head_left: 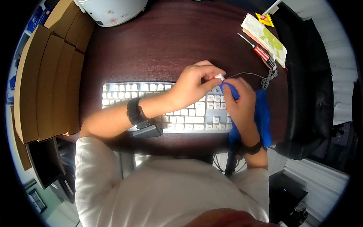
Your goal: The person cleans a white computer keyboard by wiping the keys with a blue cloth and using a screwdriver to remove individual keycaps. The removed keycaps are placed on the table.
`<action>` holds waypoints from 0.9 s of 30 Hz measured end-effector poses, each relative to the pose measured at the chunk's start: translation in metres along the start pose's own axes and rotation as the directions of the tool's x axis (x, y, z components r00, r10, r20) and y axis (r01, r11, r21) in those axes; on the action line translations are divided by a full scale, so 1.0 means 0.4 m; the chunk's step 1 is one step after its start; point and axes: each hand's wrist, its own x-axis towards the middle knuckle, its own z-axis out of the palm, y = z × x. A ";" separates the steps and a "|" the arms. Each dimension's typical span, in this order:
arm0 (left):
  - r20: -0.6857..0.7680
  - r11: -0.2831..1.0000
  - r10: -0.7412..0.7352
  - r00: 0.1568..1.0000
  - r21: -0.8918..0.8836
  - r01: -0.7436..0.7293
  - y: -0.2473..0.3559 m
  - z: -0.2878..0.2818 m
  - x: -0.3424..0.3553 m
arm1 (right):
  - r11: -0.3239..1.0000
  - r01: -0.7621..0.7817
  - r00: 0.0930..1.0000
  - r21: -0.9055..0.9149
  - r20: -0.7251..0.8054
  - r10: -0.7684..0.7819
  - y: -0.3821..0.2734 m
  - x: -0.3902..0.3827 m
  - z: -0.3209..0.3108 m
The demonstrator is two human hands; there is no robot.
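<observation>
A white keyboard (194, 120) with pale keycaps lies along the near side of the dark wooden table. Above its upper right part, my left hand (194, 81) pinches a small white keycap (219, 77) between thumb and fingertips. Close against it, my right hand (242, 99) grips a blue cloth (261, 117), a fold of which reaches up to the keycap. The rest of the cloth hangs down beside the keyboard's right end, under my right forearm. Both hands cover some keys at the upper right.
Cardboard boxes (45, 83) stand along the left edge. A white rounded appliance (113, 11) is at the back left. On the right lie a red-handled screwdriver (263, 56), a coiled grey cable (269, 77), a patterned tissue pack (266, 38) and a small yellow packet (265, 19).
</observation>
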 end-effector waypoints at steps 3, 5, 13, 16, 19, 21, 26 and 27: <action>0.009 0.991 -0.133 0.991 -0.011 0.133 0.019 -0.004 0.002 | 0.989 -0.103 0.992 0.104 -0.058 0.109 -0.001 0.005 -0.010; 0.064 0.994 -0.081 0.995 0.080 0.076 0.016 -0.011 0.003 | 0.975 -0.136 0.983 0.174 -0.096 0.155 0.000 0.009 -0.017; 0.193 0.931 -0.018 0.981 0.361 -0.054 -0.001 -0.021 -0.003 | 0.978 -0.121 0.984 0.169 -0.112 0.141 0.005 0.008 -0.015; 0.180 0.951 -0.134 0.974 0.301 0.075 0.013 -0.021 -0.001 | 0.979 -0.117 0.984 0.168 -0.112 0.137 0.011 0.009 -0.013; 0.161 0.949 -0.221 0.962 0.262 0.174 0.019 -0.021 0.001 | 0.980 -0.114 0.985 0.161 -0.110 0.133 0.012 0.009 -0.015; 0.157 0.945 -0.217 0.963 0.282 0.167 0.016 -0.018 -0.001 | 0.977 -0.130 0.982 0.168 -0.111 0.150 0.006 0.010 -0.017; 0.138 0.931 -0.172 0.975 0.346 0.116 0.020 -0.017 -0.001 | 0.975 -0.127 0.982 0.184 -0.113 0.149 0.010 0.007 -0.014; 0.142 0.924 -0.178 0.974 0.365 0.115 0.021 -0.018 0.000 | 0.974 -0.129 0.983 0.185 -0.108 0.150 0.009 0.008 -0.016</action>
